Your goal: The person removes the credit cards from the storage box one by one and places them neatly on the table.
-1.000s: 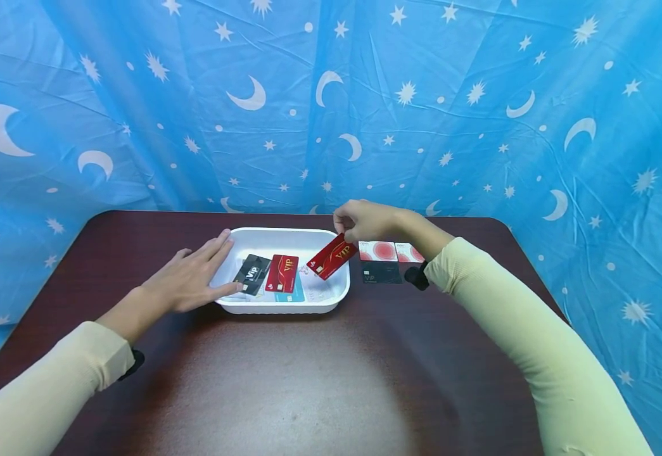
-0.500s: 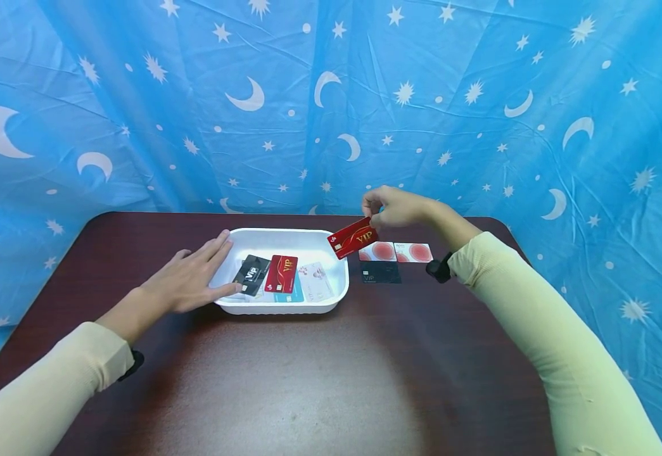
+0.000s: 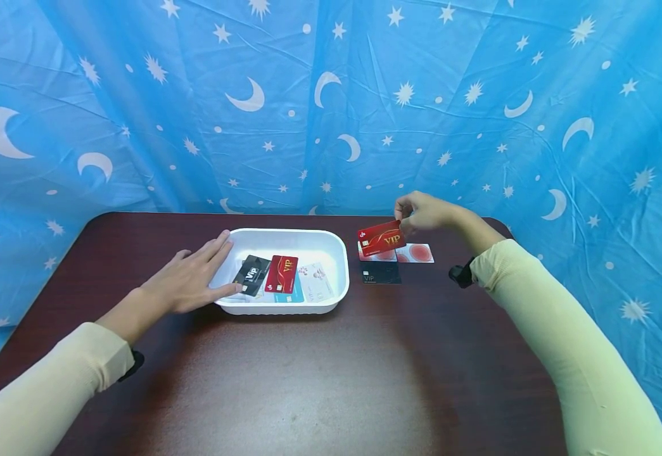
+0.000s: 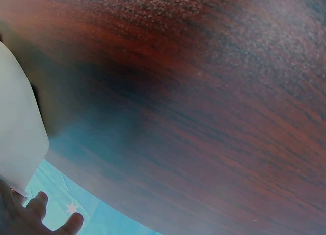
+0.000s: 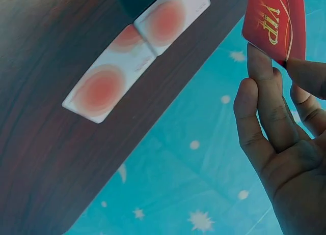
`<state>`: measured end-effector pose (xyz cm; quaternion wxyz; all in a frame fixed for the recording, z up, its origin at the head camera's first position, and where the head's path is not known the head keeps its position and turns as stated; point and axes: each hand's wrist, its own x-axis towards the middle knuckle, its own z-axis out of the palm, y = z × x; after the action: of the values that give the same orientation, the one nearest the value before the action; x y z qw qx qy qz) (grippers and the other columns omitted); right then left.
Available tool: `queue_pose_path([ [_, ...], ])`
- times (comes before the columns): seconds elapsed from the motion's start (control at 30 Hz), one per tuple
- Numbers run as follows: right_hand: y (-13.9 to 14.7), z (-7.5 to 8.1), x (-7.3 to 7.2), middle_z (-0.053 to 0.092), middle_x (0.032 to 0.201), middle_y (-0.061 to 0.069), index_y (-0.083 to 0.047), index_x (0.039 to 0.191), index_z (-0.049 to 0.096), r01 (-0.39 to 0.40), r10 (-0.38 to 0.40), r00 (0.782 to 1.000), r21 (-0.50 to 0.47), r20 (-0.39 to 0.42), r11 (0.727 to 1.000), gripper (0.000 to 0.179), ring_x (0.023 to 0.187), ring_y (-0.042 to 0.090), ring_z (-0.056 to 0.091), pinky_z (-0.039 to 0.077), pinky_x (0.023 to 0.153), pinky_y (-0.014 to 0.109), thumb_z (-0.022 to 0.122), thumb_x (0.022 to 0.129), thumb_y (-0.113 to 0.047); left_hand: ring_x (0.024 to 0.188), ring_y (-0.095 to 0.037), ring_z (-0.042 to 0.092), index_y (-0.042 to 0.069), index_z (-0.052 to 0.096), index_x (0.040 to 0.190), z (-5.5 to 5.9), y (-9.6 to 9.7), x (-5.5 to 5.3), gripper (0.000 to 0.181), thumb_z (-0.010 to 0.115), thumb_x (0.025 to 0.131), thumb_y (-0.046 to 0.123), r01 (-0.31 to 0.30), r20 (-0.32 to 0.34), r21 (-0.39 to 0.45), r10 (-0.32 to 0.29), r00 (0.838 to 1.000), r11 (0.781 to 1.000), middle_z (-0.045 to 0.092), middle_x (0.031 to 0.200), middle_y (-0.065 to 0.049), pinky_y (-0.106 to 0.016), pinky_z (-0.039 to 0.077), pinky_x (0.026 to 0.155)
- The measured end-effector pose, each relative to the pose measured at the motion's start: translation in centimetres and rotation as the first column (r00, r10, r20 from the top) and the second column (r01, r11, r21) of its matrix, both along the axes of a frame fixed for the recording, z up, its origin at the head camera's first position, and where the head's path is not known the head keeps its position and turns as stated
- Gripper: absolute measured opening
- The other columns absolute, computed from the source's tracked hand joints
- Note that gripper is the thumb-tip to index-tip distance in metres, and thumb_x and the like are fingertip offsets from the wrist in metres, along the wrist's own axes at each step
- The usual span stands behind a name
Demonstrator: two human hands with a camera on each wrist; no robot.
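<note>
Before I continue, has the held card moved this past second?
Yes: the held card went right, from over the tray to beyond its right rim.

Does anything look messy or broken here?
Nothing looks broken or spilled. Only the cards inside the white tray look messy: they overlap at different angles, while the three cards on the table lie in neat rows.

Below the fingers of the right hand (image 3: 424, 212), the held red card (image 3: 382, 238) hides most of 1 white card (image 3: 388, 256), and the fingertips cover 1 corner of the red card itself. Lower down from them, the black card's (image 3: 381, 273) fine print is too small to read. The left hand (image 3: 188, 278) hides part of the tray's (image 3: 344, 263) rim under its fingers; in its wrist view, the tray above the fingers is cut off.
</note>
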<state>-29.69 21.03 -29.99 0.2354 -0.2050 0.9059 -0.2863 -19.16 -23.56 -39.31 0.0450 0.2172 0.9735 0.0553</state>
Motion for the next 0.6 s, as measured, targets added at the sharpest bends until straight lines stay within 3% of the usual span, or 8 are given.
queue_pose_path([
  [0.33, 2.7, -1.5, 0.2, 0.060, 0.077, 0.013, 0.001, 0.087, 0.052, 0.017, -0.017, 1.000, 0.033, 0.005, 0.999, 0.007, 0.070, 0.024, 0.060, 0.051, 0.062, 0.030, 0.054, 0.087, 0.007, 0.145, -0.044, 0.028, 0.000, 0.021, 0.157, 0.0, -0.1, -0.1, 0.097, 0.051, 0.091, 0.065, 0.004, -0.007, -0.007, -0.004, 1.000, 1.000, 0.018, 0.163, -0.023, -0.071, 0.032, 0.104],
  [0.6, 4.5, -2.7, 0.5, 0.059, 0.082, 0.015, 0.004, 0.092, 0.052, 0.046, -0.046, 0.999, 0.090, -0.001, 0.995, 0.004, 0.072, 0.026, 0.061, 0.054, 0.065, 0.033, 0.057, 0.091, 0.004, 0.145, -0.044, 0.027, 0.001, 0.021, 0.157, 0.1, 0.0, 0.0, 0.096, 0.050, 0.092, 0.065, 0.003, -0.003, -0.002, -0.003, 1.000, 1.000, 0.017, 0.163, -0.023, -0.072, 0.031, 0.104],
])
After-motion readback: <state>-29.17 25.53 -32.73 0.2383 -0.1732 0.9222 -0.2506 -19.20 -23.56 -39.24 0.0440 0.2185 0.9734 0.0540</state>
